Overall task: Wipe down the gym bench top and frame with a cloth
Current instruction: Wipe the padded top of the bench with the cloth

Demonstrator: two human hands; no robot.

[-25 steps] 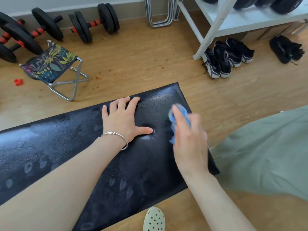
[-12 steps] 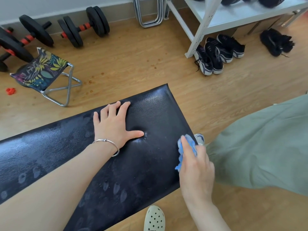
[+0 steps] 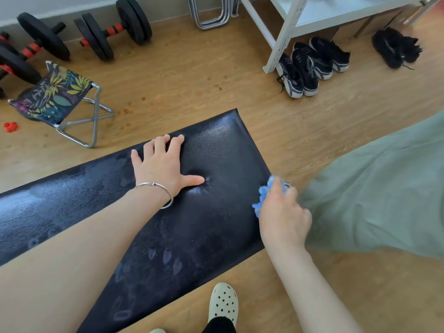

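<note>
The black padded bench top (image 3: 216, 227) runs from lower left to its end at centre right, with smudged prints on its surface. My left hand (image 3: 163, 164) lies flat on the pad with fingers spread, a silver bracelet on the wrist. My right hand (image 3: 283, 215) is closed around a blue cloth (image 3: 263, 195) at the bench's right end edge. The bench frame is hidden under the pad.
A small folding stool (image 3: 55, 97) with a leaf print stands on the wood floor at left. Dumbbells (image 3: 113, 30) line the back wall. A white rack (image 3: 288, 27) with black shoes (image 3: 310, 66) beside it is at upper right. My green trouser leg (image 3: 379, 188) and a cream clog (image 3: 223, 304) are close by.
My right hand carried the blue cloth from the pad's top surface down to the right end edge and now rubs along it. My left hand stayed pressed on the pad.
</note>
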